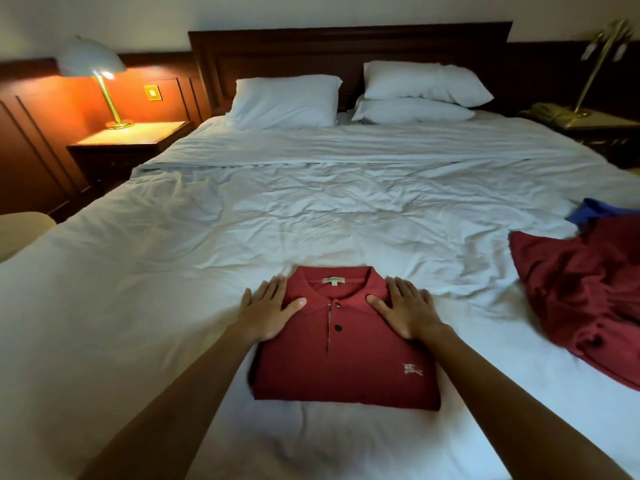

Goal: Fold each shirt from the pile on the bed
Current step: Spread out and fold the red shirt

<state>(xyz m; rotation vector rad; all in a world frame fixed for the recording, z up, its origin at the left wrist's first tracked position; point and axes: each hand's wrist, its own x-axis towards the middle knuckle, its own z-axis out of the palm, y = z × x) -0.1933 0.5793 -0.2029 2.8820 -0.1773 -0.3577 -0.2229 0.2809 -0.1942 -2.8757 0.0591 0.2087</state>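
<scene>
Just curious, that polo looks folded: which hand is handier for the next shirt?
Probably the right hand: the unfolded dark red shirt lies on its side of the bed, with a blue garment behind. The left hand would have to cross the folded red polo.

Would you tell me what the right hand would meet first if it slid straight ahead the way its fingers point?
Just wrinkled white sheet beyond the folded red polo shirt; the right hand has a free path up to the pillows, seemingly.

folded shirt centre of bed, pile right
</scene>
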